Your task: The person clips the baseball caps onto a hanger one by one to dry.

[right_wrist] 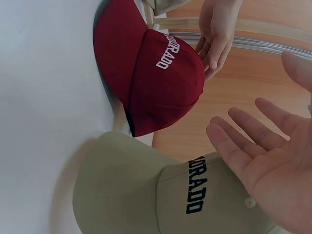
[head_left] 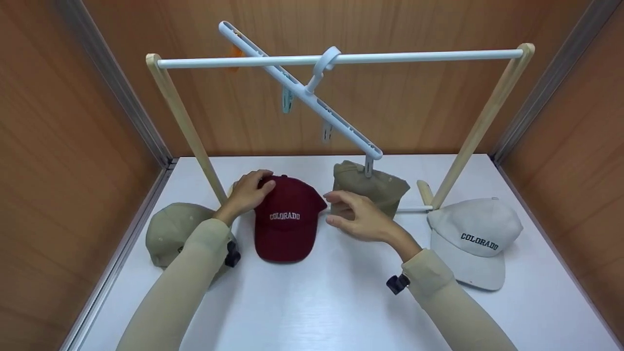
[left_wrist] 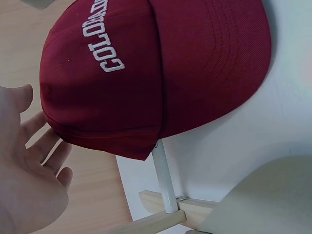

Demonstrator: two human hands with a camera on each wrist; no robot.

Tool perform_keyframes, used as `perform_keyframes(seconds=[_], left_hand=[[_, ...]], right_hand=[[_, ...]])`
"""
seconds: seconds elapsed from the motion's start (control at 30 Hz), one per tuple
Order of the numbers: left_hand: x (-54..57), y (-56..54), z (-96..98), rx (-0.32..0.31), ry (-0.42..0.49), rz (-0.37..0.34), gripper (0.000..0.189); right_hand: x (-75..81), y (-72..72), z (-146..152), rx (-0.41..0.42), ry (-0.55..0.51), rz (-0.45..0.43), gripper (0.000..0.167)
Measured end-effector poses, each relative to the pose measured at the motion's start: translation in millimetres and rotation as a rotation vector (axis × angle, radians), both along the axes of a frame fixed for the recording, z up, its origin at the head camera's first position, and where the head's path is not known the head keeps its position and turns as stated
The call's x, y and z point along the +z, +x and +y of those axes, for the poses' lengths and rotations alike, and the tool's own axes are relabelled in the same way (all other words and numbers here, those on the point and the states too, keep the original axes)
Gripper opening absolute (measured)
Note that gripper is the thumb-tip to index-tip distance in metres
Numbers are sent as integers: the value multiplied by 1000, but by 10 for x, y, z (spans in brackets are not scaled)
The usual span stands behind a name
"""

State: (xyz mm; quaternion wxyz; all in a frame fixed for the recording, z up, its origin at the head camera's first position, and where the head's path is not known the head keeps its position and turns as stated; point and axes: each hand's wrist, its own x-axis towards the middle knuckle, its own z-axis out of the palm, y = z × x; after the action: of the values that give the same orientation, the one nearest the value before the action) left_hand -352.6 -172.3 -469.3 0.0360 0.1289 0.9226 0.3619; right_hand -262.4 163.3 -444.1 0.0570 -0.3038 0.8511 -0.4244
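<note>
A dark red cap (head_left: 286,219) with white COLORADO lettering stands bill toward me, left of centre. My left hand (head_left: 248,191) touches the upper left of its crown. In the left wrist view the fingers (left_wrist: 43,141) of that hand reach behind the crown and look fairly straight, with the thumb away from the cloth. An olive cap (head_left: 378,187) hangs from a clip (head_left: 369,166) at the near end of a pale hanger (head_left: 297,90). In front of this cap is my right hand (head_left: 360,217), its fingers spread and holding nothing; the right wrist view shows its bare palm.
The hanger hooks over the white rod (head_left: 414,57) of a wood-legged rack and slants across it. Further clips (head_left: 287,100) dangle below. Another olive cap (head_left: 178,231) lies at the left, partly behind my sleeve. A light grey cap (head_left: 475,239) sits by the right leg (head_left: 482,122).
</note>
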Motion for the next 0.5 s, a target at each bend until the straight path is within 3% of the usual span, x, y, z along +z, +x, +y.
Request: perform_keyframes(seconds=[0.5], left_hand=[[-10, -38, -6, 23, -17, -34, 51]], right_hand=[[-162, -63, -169, -24, -19, -68, 68]])
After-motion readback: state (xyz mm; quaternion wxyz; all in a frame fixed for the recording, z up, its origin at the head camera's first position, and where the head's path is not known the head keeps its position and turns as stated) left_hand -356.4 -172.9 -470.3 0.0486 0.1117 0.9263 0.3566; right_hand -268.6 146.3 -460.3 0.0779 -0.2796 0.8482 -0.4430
